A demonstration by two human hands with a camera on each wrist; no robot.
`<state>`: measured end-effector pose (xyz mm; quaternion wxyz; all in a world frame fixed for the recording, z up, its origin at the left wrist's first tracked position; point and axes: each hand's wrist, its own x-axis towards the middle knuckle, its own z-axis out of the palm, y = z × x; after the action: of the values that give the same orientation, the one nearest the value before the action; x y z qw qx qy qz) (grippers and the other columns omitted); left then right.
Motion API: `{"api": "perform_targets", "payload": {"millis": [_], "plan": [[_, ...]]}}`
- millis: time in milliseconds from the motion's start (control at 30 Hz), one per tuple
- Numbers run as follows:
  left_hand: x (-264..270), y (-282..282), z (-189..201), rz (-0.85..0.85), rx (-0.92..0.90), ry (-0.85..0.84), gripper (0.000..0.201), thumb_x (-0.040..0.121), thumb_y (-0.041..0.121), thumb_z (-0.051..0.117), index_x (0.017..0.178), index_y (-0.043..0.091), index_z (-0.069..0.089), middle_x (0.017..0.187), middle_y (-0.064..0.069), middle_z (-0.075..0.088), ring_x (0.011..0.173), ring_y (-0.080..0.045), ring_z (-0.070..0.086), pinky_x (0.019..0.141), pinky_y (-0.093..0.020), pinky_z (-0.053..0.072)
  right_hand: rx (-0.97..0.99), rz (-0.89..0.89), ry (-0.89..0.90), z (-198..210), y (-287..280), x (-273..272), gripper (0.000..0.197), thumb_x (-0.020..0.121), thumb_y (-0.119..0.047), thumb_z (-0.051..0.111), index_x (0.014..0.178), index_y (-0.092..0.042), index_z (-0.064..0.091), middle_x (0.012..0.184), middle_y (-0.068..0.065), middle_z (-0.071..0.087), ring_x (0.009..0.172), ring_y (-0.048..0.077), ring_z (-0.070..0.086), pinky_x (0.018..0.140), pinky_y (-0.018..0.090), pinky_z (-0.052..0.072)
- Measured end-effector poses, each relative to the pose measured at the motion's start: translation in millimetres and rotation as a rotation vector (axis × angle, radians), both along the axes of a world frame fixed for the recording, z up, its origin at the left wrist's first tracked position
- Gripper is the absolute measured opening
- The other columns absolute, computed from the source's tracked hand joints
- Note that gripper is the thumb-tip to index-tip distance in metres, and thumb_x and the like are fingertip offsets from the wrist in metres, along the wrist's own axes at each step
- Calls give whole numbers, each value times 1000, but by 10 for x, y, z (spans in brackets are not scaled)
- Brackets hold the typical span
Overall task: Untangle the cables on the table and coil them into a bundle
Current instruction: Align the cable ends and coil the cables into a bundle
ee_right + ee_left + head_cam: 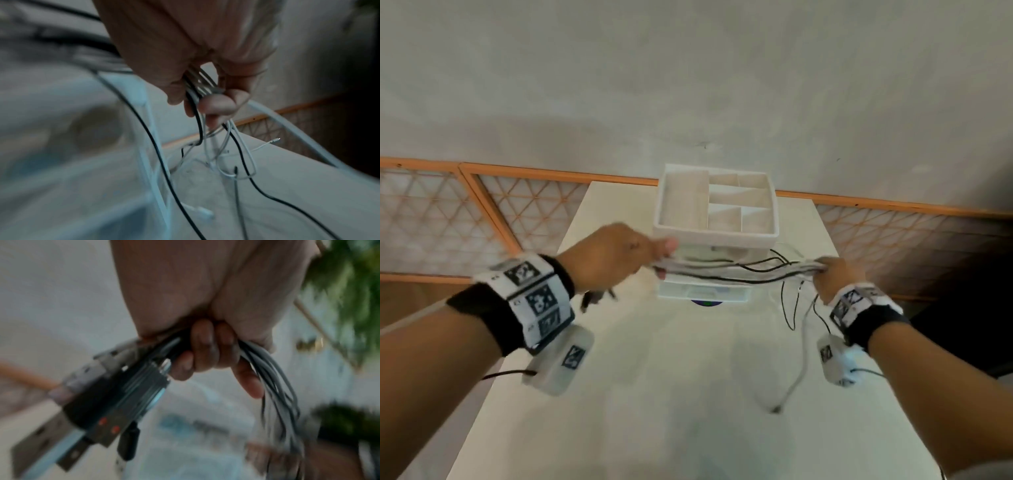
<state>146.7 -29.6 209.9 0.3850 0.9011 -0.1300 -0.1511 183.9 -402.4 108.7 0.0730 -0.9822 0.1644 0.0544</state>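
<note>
Several white and black cables (736,270) are stretched in the air between my two hands, above the white table (654,377). My left hand (616,255) grips one end of the bunch; in the left wrist view its fingers (207,347) curl round grey cables (271,374) with USB plugs (115,392) sticking out on the other side. My right hand (835,277) grips the other end, fingers (218,104) pinching black and white strands (195,91). Loose ends hang from it: a white cable (799,363) trails onto the table, black loops (789,308) dangle.
A white desk organiser (717,219) with open compartments on top and drawers below stands at the table's far middle, right behind the stretched cables. A grey wall and an orange-framed lattice panel (493,212) lie beyond. A green plant (353,296) shows in the left wrist view.
</note>
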Motion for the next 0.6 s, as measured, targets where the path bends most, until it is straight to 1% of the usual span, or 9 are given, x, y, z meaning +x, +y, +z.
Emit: {"api": "perform_targets", "payload": {"millis": [67, 100, 200, 267, 333, 400, 467, 533, 600], "plan": [[-5, 127, -292, -85, 243, 26, 73, 74, 84, 37, 69, 21, 74, 54, 0, 49, 36, -7, 41, 45, -13, 35, 172, -52, -202, 266, -99, 154, 26, 95, -5, 52, 106, -17, 72, 103, 9, 72, 75, 22, 61, 58, 27, 45], [1, 164, -419, -93, 309, 24, 82, 68, 90, 32, 67, 18, 71, 51, 3, 51, 37, -4, 43, 48, -14, 35, 248, -50, -372, 382, -109, 200, 29, 94, -7, 52, 106, -23, 73, 103, 8, 72, 75, 20, 61, 59, 26, 45], [20, 213, -636, 7, 314, -26, 84, 63, 94, 32, 61, 12, 52, 46, 6, 43, 38, -5, 41, 50, -23, 35, 295, 39, -735, 519, -41, 295, 26, 87, -13, 58, 94, -33, 73, 111, 8, 63, 81, 22, 63, 74, 33, 55], [25, 204, -637, 99, 256, -48, 75, 71, 84, 38, 63, 10, 46, 49, -1, 40, 41, -13, 42, 45, -28, 41, 316, 38, -662, 391, -48, 331, 23, 86, -12, 63, 96, -32, 70, 113, 7, 62, 85, 21, 65, 78, 34, 56], [36, 190, -582, 175, 148, -78, 72, 76, 79, 46, 62, 9, 44, 51, -5, 42, 42, -17, 46, 40, -35, 48, 374, 73, -422, 166, -74, 264, 29, 84, -13, 71, 110, -27, 68, 121, 10, 62, 102, 26, 65, 89, 38, 55], [65, 160, -517, 205, 58, -129, 72, 81, 74, 50, 65, 4, 46, 54, -6, 44, 45, -18, 46, 41, -36, 48, 328, 121, -120, -98, -84, 95, 53, 79, -17, 79, 128, -25, 61, 139, 9, 52, 126, 29, 54, 106, 40, 44], [87, 95, -454, 197, 37, -168, 67, 85, 69, 51, 67, 5, 54, 53, -2, 48, 44, -14, 45, 45, -31, 44, 259, 177, 107, -229, -1, -76, 71, 77, -19, 81, 141, -27, 50, 152, 4, 40, 140, 24, 40, 114, 34, 33], [86, 13, -420, 169, 53, -172, 61, 86, 66, 52, 68, 8, 59, 50, 2, 49, 41, -8, 43, 47, -22, 38, 262, 249, 135, -176, 190, -200, 75, 78, -18, 76, 146, -28, 44, 155, 0, 38, 142, 19, 37, 115, 29, 29], [77, -78, -406, 115, 62, -171, 64, 86, 65, 53, 70, 4, 60, 50, 3, 48, 40, -6, 43, 49, -22, 36, 337, 385, 9, -13, 495, -312, 82, 78, -26, 77, 149, -32, 37, 154, -2, 39, 141, 17, 38, 115, 30, 29]]}}
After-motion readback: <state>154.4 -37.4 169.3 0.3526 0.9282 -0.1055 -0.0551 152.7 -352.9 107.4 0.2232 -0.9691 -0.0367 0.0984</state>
